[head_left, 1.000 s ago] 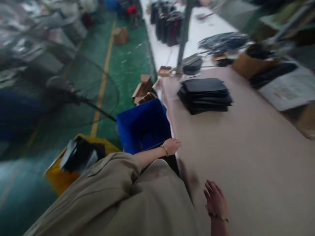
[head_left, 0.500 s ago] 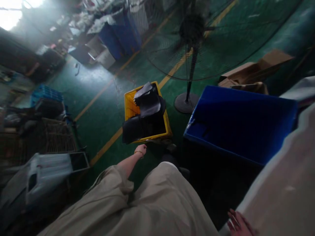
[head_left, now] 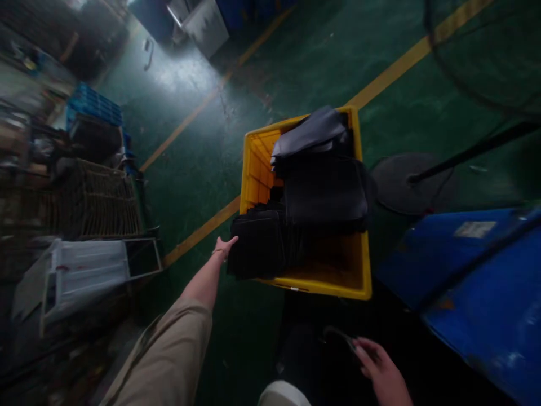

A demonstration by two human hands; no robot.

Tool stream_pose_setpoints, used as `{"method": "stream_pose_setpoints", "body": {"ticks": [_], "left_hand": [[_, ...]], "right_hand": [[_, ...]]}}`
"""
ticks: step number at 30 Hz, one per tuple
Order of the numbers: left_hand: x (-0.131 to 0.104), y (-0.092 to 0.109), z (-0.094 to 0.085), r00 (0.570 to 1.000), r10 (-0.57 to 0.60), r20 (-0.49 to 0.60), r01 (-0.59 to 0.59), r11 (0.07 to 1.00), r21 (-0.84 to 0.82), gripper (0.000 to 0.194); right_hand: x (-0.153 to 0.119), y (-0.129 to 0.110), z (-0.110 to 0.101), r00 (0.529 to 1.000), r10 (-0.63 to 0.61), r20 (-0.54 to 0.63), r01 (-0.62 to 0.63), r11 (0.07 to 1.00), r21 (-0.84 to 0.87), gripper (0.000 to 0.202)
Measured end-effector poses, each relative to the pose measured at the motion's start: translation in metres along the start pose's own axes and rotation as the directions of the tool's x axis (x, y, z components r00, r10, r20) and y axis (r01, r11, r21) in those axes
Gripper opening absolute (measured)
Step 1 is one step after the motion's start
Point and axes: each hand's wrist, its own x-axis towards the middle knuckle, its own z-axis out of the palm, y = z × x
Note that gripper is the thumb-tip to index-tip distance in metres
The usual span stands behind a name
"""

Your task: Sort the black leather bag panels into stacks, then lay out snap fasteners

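Left hand [head_left: 223, 247] has moved out from the near side of the yellow crate [head_left: 366, 265] to the left edge of the black sheets [head_left: 257, 243]; right hand [head_left: 378, 366] has left the table edge, now low in front of the legs. Crate sits nearer the person than half a second ago.

Left arm: nearly straight, reaching forward, sleeve [head_left: 177, 338] back near the elbow, palm side toward the stack, thumb and fingers spread apart. Fingertips meet the stack's left edge; can't tell if they're clamped on it, far side of the fingers is hidden. Stack lies over the crate's near left corner, covering the rim there.

Right arm: cut off at the bottom edge. Fingers bent, thumb close to them, beside a thin curved strip [head_left: 338, 331]. Can't tell whether it's gripped or just behind; too dark and blurred.

Darker pile [head_left: 325, 192] fills the crate's right side, grey sheet [head_left: 313, 132] on the far end. Its lower layers are unreadable. Blue bin [head_left: 486, 282] at right, cut off by the frame.
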Motion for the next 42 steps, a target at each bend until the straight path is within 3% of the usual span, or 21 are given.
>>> {"method": "stream_pose_setpoints", "body": {"ticks": [2,4,7,9,12,15,18,22,24,27,30,32,35,38,40,42], "left_hand": [[0.017,0.005,0.031,0.998,0.032,0.062,-0.026,0.996,-0.087,0.079],[0.014,0.018,0.072,0.992,0.119,0.05,-0.111,0.984,-0.139,0.083],[-0.005,0.037,0.121,0.947,0.307,-0.093,-0.313,0.948,-0.05,0.123],[-0.007,0.04,0.128,0.914,0.381,-0.139,-0.386,0.922,-0.007,0.125],[0.018,0.035,0.108,0.874,0.47,-0.12,-0.471,0.882,0.022,0.118],[0.046,0.037,0.089,0.892,0.448,-0.057,-0.446,0.894,0.045,0.129],[0.045,0.048,0.094,0.908,0.419,-0.017,-0.418,0.907,0.051,0.131],[0.033,0.057,0.106,0.853,0.521,0.008,-0.519,0.851,-0.079,0.133],[0.046,0.06,0.103,0.845,0.53,0.066,-0.509,0.837,-0.198,0.127],[0.083,0.073,0.091,0.865,0.445,0.229,-0.351,0.866,-0.357,0.13],[0.103,0.086,0.077,0.857,0.369,0.359,-0.207,0.885,-0.417,0.123],[0.097,0.083,0.069,0.816,0.402,0.415,-0.19,0.865,-0.464,0.116],[0.069,0.057,0.058,0.729,0.526,0.439,-0.164,0.756,-0.634,0.116],[0.047,0.027,0.052,0.64,0.616,0.459,-0.043,0.625,-0.779,0.11],[0.044,0.019,0.051,0.589,0.616,0.523,-0.035,0.666,-0.745,0.096],[0.047,0.022,0.05,0.585,0.577,0.57,-0.117,0.756,-0.644,0.08]], "right_hand": [[0.061,-0.069,0.068,0.979,-0.166,0.114,0.173,0.983,-0.054,0.064],[0.12,-0.118,0.127,0.96,-0.255,0.115,0.268,0.957,-0.111,0.07],[0.19,-0.151,0.183,0.961,-0.243,0.134,0.259,0.959,-0.115,0.081],[0.218,-0.152,0.2,0.965,-0.216,0.148,0.223,0.974,-0.03,0.081],[0.236,-0.14,0.208,0.972,-0.136,0.191,0.129,0.99,0.052,0.082],[0.237,-0.13,0.211,0.983,-0.103,0.15,0.096,0.994,0.056,0.086],[0.233,-0.123,0.216,0.987,-0.144,0.065,0.136,0.985,0.108,0.086],[0.233,-0.108,0.215,0.978,-0.195,0.078,0.182,0.973,0.143,0.083],[0.238,-0.101,0.213,0.963,-0.269,-0.01,0.269,0.96,0.074,0.089],[0.246,-0.098,0.214,0.933,-0.334,-0.132,0.331,0.942,-0.048,0.095],[0.246,-0.105,0.217,0.982,-0.19,0.024,0.187,0.979,0.077,0.082],[0.24,-0.112,0.217,0.983,-0.085,0.16,0.052,0.978,0.2,0.072],[0.228,-0.121,0.212,0.957,-0.013,0.291,-0.079,0.949,0.305,0.067],[0.216,-0.127,0.207,0.908,-0.014,0.419,-0.159,0.914,0.374,0.068],[0.21,-0.129,0.207,0.892,-0.042,0.449,-0.158,0.904,0.396,0.068],[0.206,-0.132,0.211,0.897,-0.079,0.436,-0.108,0.916,0.387,0.07]]}}
